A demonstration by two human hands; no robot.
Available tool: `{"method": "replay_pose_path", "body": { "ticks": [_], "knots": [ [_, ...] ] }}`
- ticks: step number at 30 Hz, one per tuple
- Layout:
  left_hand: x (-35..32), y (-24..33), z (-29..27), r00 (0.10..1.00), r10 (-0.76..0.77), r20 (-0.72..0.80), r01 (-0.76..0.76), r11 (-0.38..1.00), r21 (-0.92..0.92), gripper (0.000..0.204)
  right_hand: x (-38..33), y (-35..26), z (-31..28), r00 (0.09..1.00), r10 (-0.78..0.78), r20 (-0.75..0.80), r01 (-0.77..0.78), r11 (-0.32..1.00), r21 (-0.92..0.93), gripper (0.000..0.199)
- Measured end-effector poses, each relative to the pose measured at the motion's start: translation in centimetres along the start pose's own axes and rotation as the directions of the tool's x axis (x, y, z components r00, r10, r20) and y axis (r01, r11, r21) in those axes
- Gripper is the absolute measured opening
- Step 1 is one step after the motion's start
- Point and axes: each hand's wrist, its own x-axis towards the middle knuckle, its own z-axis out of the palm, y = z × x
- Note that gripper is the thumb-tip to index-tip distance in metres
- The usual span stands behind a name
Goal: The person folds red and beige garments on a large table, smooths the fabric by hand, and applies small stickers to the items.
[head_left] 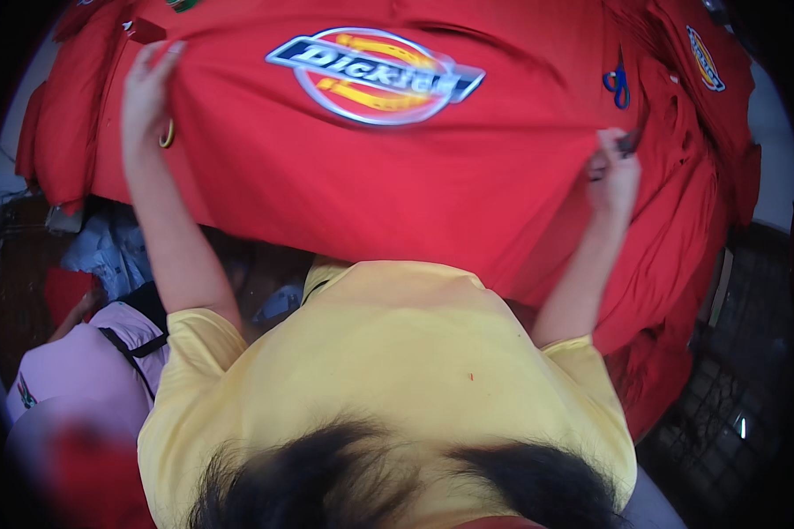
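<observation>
A red garment lies spread before me, with a large oval patch in blue, yellow and red on it. My left hand rests flat on the garment's far left part, fingers stretched out, holding nothing. A thin yellow bangle hangs at that wrist. My right hand sits at the garment's right side. It is closed around a small dark tool and pinches the cloth. My yellow shirt fills the lower middle.
Blue-handled scissors lie on the red cloth at the far right. More red garments pile up on the right, one with a similar patch. A person in pale lilac sits low at the left. A dark crate stands at the lower right.
</observation>
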Motion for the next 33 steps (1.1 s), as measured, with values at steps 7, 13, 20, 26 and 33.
{"method": "replay_pose_path", "body": {
  "ticks": [7, 13, 20, 26, 33],
  "knots": [
    [12.0, 10.7, 10.3, 0.886, 0.443, 0.134, -0.459, 0.880, 0.125, 0.031, 17.7, -10.6, -0.2, 0.981, -0.187, -0.048, 0.193, 0.962, 0.195, 0.022],
    [6.9, 8.3, 15.2, 0.881, 0.264, 0.392, -0.471, 0.557, 0.684, 0.088, 20.7, -6.1, -1.3, 0.909, -0.415, 0.047, 0.305, 0.582, -0.754, 0.038],
    [-3.5, -7.1, 6.8, 0.854, 0.114, 0.508, -0.479, 0.555, 0.680, 0.071, 8.9, 4.9, -7.8, 0.859, -0.483, -0.171, -0.173, 0.041, -0.984, 0.040],
    [-1.9, -8.4, 7.8, 0.927, 0.252, 0.279, -0.373, 0.708, 0.599, 0.063, 2.0, 2.4, -6.4, 0.884, -0.203, 0.421, 0.455, 0.578, -0.678, 0.040],
    [5.2, -11.5, 8.2, 0.936, 0.281, 0.211, -0.321, 0.929, 0.185, 0.029, -0.8, 6.4, -2.9, 0.888, -0.415, 0.197, 0.407, 0.510, -0.758, 0.018]
  ]
}}
